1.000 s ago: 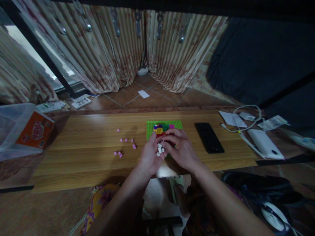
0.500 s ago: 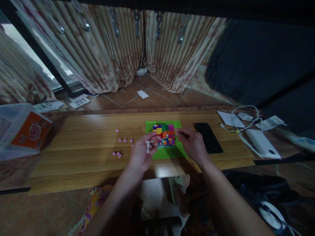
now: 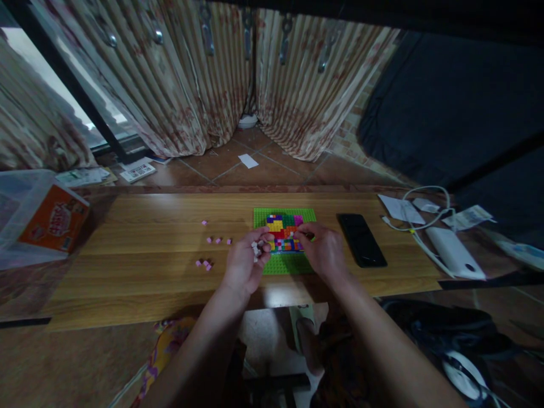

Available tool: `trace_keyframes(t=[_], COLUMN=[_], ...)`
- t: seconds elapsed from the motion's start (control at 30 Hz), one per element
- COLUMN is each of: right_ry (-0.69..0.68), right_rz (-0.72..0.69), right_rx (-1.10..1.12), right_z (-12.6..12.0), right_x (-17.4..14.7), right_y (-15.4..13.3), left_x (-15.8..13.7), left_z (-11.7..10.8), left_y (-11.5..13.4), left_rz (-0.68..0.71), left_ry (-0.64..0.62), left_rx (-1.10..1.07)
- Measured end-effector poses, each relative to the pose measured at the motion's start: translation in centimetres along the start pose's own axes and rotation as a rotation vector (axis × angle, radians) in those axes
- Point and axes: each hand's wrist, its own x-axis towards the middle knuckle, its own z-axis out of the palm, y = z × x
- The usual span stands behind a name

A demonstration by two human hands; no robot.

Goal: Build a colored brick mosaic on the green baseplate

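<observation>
A green studded baseplate (image 3: 283, 265) lies on the wooden table, carrying a patchwork of colourful toy bricks (image 3: 278, 225) in yellow, red, orange, green, purple and pink. My left hand (image 3: 246, 258) is curled at the plate's left side, cupping several small white bricks (image 3: 256, 248) in its fingers. Over the right part of the patchwork, my right hand (image 3: 325, 249) has thumb and fingertips pinched together at the brick surface. Whatever is between those fingertips is too small to make out. Several loose pink bricks (image 3: 208, 264) lie left of my left hand.
A black phone (image 3: 362, 240) lies right of the baseplate. Farther right are a white power bank (image 3: 455, 253), a white cable (image 3: 437, 262) and papers (image 3: 400, 208). A clear plastic bin (image 3: 21, 195) with an orange package (image 3: 55, 220) stands at the left end.
My right hand has moved left and inward from the patchwork's right edge onto the bricks. My left hand stays beside the plate with the white bricks. The view has shifted slightly.
</observation>
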Motion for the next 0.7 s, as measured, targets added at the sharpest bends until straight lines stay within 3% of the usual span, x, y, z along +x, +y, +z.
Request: trace_keyframes(t=[0.2, 0.47, 0.7], right_ry=[-0.017, 0.031, 0.053], right_rz=[-0.011, 0.154, 0.219], right_rx=[0.066, 0.106, 0.025], right_z=[0.1, -1.0, 0.2], right_x=[0.0, 0.3, 0.6], right_y=[-0.3, 0.1, 0.9], left_x=[0.1, 0.2, 0.1], left_z=[0.0, -0.2, 0.3], left_y=[0.0, 0.0, -0.2], left_rz=[0.005, 0.010, -0.011], left_ry=[0.012, 0.008, -0.009], left_rx=[0.001, -0.008, -0.003])
